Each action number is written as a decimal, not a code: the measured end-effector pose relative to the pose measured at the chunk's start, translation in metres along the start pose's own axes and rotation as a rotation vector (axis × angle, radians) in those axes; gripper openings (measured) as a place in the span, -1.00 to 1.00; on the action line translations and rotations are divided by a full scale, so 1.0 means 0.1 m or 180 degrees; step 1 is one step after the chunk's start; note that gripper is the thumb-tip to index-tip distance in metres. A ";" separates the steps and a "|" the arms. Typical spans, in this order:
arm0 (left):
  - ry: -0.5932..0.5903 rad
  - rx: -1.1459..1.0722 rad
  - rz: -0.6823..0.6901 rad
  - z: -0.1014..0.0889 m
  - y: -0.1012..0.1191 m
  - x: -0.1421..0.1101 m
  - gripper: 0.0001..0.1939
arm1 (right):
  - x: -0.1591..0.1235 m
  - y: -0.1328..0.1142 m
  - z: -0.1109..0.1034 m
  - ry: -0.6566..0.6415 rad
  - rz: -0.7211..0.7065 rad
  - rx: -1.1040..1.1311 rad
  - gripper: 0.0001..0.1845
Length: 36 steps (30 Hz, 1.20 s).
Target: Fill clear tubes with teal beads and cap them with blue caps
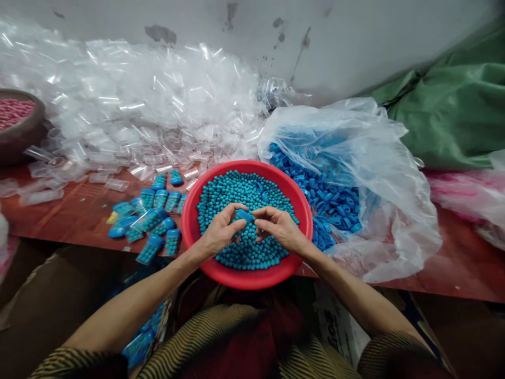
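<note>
Over a red basin [189, 210] of small teal balls [252, 258], both my hands meet at a small container with a blue cap [245, 216]. My left hand [223, 231] is closed around the container, and its fingers hide most of the body. From the other side, the fingertips of my right hand [282, 226] pinch the cap's end. A couple of loose blue pieces [261, 193] lie on the balls. Left of the basin, several capped containers [150, 248] filled with teal balls lie on the table.
Clear plastic tubes [138, 95] are heaped along the wall. To the right, a plastic bag [394, 210] spills blue caps [335, 202]. A bowl of pink pieces [33, 129] stands far left on the red-brown table [465, 252]. Green cloth [453, 105] lies at back right.
</note>
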<state>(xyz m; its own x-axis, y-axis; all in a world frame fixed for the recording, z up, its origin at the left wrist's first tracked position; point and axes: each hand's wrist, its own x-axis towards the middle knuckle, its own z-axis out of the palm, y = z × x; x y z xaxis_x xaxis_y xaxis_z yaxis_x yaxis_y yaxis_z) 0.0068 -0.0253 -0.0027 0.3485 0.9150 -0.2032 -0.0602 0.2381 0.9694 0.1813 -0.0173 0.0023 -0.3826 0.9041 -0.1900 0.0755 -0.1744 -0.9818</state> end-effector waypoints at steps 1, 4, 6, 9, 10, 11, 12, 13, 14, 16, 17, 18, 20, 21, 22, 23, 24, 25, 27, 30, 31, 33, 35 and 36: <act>-0.0007 0.0010 0.0016 0.00 0.00 -0.01 -0.67 | 0.01 0.00 -0.01 0.0140 0.0002 -0.0016 -0.70; 0.0016 0.0038 0.0064 0.00 -0.03 -0.02 -0.70 | 0.02 0.03 -0.02 0.0505 -0.0205 -0.0232 -0.66; 0.0063 0.0078 0.0079 0.00 -0.05 -0.03 -0.71 | 0.03 0.04 -0.02 0.0669 -0.0470 -0.0519 -0.59; 0.0114 0.0153 0.0022 0.02 -0.07 -0.03 -0.63 | 0.03 0.02 0.02 0.0702 -0.0882 -0.1246 -0.50; 0.0100 0.0157 0.0003 0.03 -0.08 -0.03 -0.58 | 0.03 0.01 0.03 0.0594 -0.0966 -0.1492 -0.50; 0.0089 0.0146 -0.0008 0.04 -0.08 -0.03 -0.53 | 0.03 0.01 0.05 0.0445 -0.1045 -0.1711 -0.48; 0.0093 0.0128 -0.0001 0.05 -0.09 -0.03 -0.49 | 0.02 0.01 0.08 0.0279 -0.1137 -0.1904 -0.45; 0.0116 0.0118 0.0041 0.07 -0.10 -0.03 -0.47 | 0.01 0.01 0.10 0.0118 -0.1245 -0.2091 -0.39; 0.0164 0.0122 0.0121 0.08 -0.11 -0.02 -0.48 | 0.00 0.02 0.13 -0.0011 -0.1361 -0.2291 -0.30; 0.0263 0.0158 0.0347 0.10 -0.13 -0.02 -0.54 | -0.03 0.07 0.18 -0.0123 -0.1581 -0.2732 -0.12; 0.0271 0.0184 0.0459 0.10 -0.14 -0.02 -0.58 | -0.05 0.09 0.21 -0.0104 -0.1651 -0.2941 -0.05; 0.0247 0.0215 0.0549 0.10 -0.15 -0.02 -0.62 | -0.06 0.11 0.23 -0.0040 -0.1683 -0.3122 0.00; 0.0139 0.0269 0.0610 0.10 -0.15 -0.03 -0.68 | -0.09 0.14 0.28 0.0154 -0.1692 -0.3353 0.04; 0.0085 0.0298 0.0607 0.10 -0.14 -0.04 -0.69 | -0.10 0.14 0.30 0.0226 -0.1696 -0.3424 0.04; 0.0063 0.0321 0.0609 0.10 -0.13 -0.04 -0.71 | -0.10 0.13 0.31 0.0269 -0.1697 -0.3494 0.04; 0.0073 0.0332 0.0619 0.11 -0.13 -0.05 -0.72 | -0.10 0.12 0.33 0.0284 -0.1695 -0.3578 0.04; 0.0120 0.0342 0.0636 0.12 -0.13 -0.06 -0.75 | -0.10 0.11 0.34 0.0276 -0.1696 -0.3670 0.05; 0.0204 0.0368 0.0649 0.13 -0.13 -0.07 -0.78 | -0.10 0.10 0.35 0.0254 -0.1679 -0.3761 0.05; 0.0428 0.0479 0.0671 0.16 -0.14 -0.07 -0.84 | -0.08 0.09 0.36 0.0208 -0.1601 -0.3895 0.06; 0.0680 0.0643 0.0669 0.21 -0.17 -0.06 -0.88 | -0.05 0.10 0.36 0.0160 -0.1480 -0.3873 0.07; 0.0731 0.0618 0.0658 0.22 -0.17 -0.05 -0.88 | -0.03 0.11 0.36 0.0135 -0.1475 -0.3758 0.08; 0.0793 0.0369 0.0622 0.22 -0.15 -0.04 -0.85 | -0.01 0.10 0.32 0.0013 -0.1544 -0.3342 0.11; 0.0695 -0.0060 0.0537 0.20 -0.12 -0.05 -0.75 | 0.00 0.07 0.25 -0.0162 -0.1588 -0.2798 0.16; 0.0576 -0.0269 0.0475 0.18 -0.10 -0.05 -0.68 | 0.00 0.06 0.20 -0.0245 -0.1538 -0.2522 0.19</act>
<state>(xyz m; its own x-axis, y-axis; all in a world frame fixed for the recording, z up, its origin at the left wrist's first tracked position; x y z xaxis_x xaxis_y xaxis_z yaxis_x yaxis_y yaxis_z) 0.0226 -0.0385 -0.0089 0.1572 0.9837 -0.0875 -0.1792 0.1155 0.9770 0.1633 -0.0265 -0.0036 -0.5943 0.7759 0.2116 0.4878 0.5570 -0.6722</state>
